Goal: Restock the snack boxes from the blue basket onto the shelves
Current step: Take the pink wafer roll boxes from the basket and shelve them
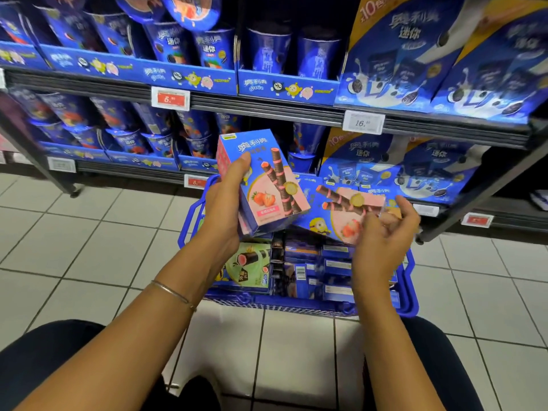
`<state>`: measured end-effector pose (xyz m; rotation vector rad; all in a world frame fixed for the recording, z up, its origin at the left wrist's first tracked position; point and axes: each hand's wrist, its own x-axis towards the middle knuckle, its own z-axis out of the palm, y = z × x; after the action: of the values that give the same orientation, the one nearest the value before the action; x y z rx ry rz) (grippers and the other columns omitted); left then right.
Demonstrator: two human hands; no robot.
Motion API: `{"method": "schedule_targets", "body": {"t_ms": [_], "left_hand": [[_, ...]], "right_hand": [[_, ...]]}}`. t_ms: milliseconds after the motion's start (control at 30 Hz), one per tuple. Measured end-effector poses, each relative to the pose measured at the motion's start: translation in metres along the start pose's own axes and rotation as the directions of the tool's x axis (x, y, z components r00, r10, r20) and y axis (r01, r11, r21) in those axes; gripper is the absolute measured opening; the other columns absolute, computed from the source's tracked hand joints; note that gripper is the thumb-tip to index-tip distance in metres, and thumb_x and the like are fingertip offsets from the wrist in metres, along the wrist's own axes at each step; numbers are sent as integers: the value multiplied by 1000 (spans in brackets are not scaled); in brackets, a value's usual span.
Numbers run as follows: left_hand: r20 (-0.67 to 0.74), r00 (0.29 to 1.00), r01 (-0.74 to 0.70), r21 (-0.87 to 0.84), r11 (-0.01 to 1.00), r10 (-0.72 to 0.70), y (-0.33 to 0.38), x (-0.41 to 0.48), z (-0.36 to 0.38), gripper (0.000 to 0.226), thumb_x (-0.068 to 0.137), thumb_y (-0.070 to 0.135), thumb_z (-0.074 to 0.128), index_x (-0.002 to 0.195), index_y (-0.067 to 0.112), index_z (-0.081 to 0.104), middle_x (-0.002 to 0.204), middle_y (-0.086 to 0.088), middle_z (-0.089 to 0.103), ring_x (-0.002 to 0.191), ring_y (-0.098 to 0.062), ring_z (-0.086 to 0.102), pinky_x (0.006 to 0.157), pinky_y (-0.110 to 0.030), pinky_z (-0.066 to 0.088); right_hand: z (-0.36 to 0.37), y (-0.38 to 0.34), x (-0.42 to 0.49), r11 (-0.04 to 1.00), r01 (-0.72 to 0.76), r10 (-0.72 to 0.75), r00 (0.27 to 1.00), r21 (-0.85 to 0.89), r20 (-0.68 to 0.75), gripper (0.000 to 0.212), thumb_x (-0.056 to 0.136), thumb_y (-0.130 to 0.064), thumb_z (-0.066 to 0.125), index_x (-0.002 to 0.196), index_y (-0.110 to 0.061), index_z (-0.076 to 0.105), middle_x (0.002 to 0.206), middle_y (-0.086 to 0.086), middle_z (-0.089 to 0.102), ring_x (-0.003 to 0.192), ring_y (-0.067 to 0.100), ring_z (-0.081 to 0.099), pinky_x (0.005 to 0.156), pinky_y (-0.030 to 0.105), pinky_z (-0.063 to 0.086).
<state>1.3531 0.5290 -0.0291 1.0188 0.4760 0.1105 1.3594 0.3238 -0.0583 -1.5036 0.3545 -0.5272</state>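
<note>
Two forearms reached forward over the blue basket (pixel 410 295). The left hand (pixel 225 203), a thin bracelet (pixel 175 292) above its wrist, gripped an upright strawberry snack box (pixel 267 179) by its left side, thumb on the front face. The right hand (pixel 382 241) curled its fingers round the near end of a second strawberry box (pixel 335 209), which was tilted and touching the first. Further boxes (pixel 335 271) filled the basket on the tiled floor (pixel 89 232). Stocked shelves (pixel 296 112) stood just behind.

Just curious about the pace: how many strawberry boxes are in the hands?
2: one strawberry box in the left hand, a second box in the right hand, above the blue basket; more may be hidden.
</note>
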Motion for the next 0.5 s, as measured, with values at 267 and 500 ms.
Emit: {"method": "schedule_targets", "body": {"t_ms": [267,500], "left_hand": [[5,999,-40,98,994,40,-5,-5,0,44,99,46,69,129,14,72,114,-13,81,101,-36,79,84,-55,65],[-3,997,-76,116,990,77,-3,-3,-5,49,98,45,73,135,13,69,120,-13,79,103,-34,79,83,-47,64]], "right_hand": [[9,-38,0,784,-472,341,870,403,356,40,85,-4,54,124,-8,61,107,12,75,99,27,74,76,42,62],[27,-40,-12,877,-466,295,713,116,636,59,68,-14,61,127,-7,57,93,5,68,76,19,63,75,37,49]]}}
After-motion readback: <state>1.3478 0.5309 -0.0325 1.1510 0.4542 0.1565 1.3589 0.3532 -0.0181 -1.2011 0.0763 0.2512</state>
